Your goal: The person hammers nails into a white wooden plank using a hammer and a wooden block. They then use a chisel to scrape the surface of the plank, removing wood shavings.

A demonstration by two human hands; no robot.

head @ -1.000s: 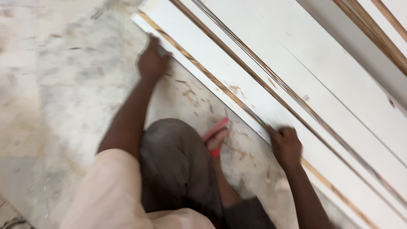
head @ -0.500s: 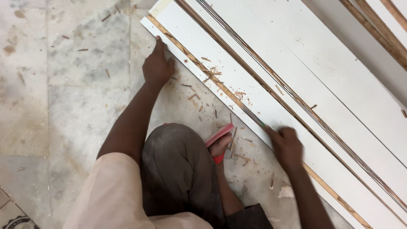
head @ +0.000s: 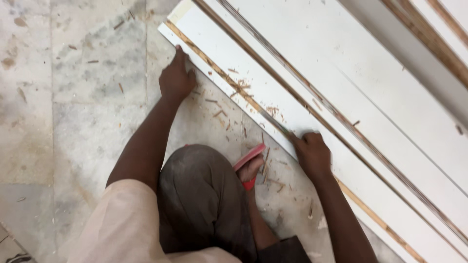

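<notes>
Left hand (head: 176, 80) braces white board (head: 292, 104) edge; right hand (head: 312, 153) grips lower down.

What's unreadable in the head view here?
- Tool in the right hand: hidden by the closed fingers; only a thin blade tip shows along the white board.
- Board ends: cut off by the frame's right and bottom edges.
- Foot in the red sandal: mostly hidden behind the knee.
- Left hand fingertips: hidden against the board's edge.
</notes>
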